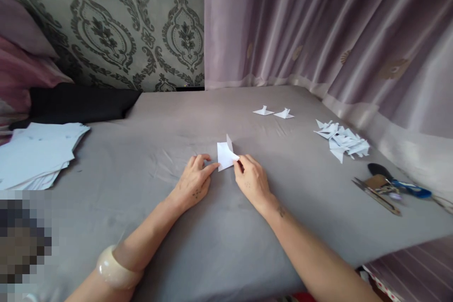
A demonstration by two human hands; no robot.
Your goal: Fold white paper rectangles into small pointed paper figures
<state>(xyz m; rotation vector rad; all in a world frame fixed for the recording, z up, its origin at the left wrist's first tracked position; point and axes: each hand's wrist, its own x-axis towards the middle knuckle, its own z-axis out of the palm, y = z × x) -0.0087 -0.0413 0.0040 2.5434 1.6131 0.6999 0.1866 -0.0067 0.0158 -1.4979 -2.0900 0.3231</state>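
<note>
A small white folded paper figure (225,155) stands in front of me on the grey cloth, one flap sticking up at its back. My right hand (252,180) pinches its right-hand tip between thumb and fingers. At the lower left corner of the paper, a digit of my left hand (194,181) touches the edge. The other left fingers are loosely bent and apart from it, resting near the cloth. The undersides of both hands are hidden.
Two finished-looking folded paper birds (284,113) sit farther back. A heap of folded papers (342,139) lies at right, with scissors (410,188) and a pointed tool (377,197) nearer me. At left are a stack of white sheets (38,153) and black cloth (81,104). Curtains (283,23) border the table.
</note>
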